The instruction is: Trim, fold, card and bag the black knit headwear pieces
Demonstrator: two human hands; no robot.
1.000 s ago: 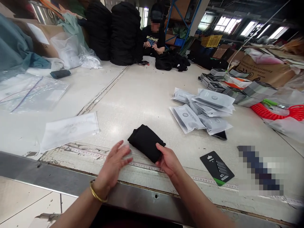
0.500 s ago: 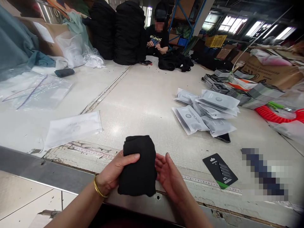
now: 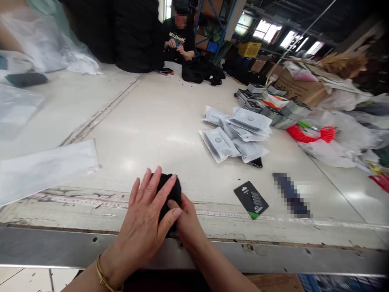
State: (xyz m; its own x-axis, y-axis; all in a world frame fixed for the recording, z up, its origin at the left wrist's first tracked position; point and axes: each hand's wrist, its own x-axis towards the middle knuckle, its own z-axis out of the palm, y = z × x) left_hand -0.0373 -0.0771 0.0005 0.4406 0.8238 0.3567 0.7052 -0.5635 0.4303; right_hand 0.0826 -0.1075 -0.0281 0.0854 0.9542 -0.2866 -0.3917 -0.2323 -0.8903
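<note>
At the table's front edge lies a folded black cloth (image 3: 177,189), partly covered by both hands. My left hand (image 3: 141,223) rests flat over its top and left side, fingers stretched out and a gold bangle at the wrist. From the right, my right hand (image 3: 190,223) grips the cloth, thumb on top and the other fingers out of sight. A black header card (image 3: 251,200) with a green corner lies right of the hands. On the left is a flat white frosted pouch (image 3: 51,168).
Filled pouches (image 3: 220,142) are piled on a phone (image 3: 256,162). Small boxes (image 3: 291,109), a red coiled hose (image 3: 313,134) and plastic bags lie right. A tape measure (image 3: 219,213) runs along the front edge. Across the table a person (image 3: 179,40) handles something beside black fabric.
My left hand has gone from holding the cloth by its left side to lying flat on top. My right hand has closed on it. The camera view has turned right.
</note>
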